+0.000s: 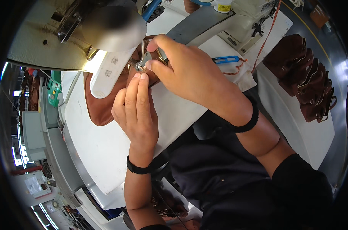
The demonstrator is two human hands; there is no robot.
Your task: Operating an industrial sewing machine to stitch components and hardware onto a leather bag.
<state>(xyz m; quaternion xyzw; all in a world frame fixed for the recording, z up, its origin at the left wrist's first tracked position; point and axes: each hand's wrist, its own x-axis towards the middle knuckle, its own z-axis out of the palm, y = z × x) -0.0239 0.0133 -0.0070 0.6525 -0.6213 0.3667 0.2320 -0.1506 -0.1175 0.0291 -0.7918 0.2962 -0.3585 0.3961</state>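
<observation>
A brown leather bag piece (100, 108) lies under the sewing machine's metal presser foot (144, 60), with a brass-toothed zipper (161, 56) along its far side. My left hand (137, 109) comes from the near side, fingers together, their tips pinching the leather's edge just below the foot. Its thumb is hidden. From the right reaches my right hand (199, 74), thumb and forefinger curled around the work beside the foot. The thumb tip nearly meets my left fingertips. What exactly lies between the right fingers is partly hidden.
The machine head (47, 42) and a white rounded lever (105, 76) overhang the work at upper left. Blue thread snips (225, 59) on an orange cord lie beyond my right wrist. Several brown leather bags (302, 74) are stacked at right. A white tabletop (101, 153) spreads below.
</observation>
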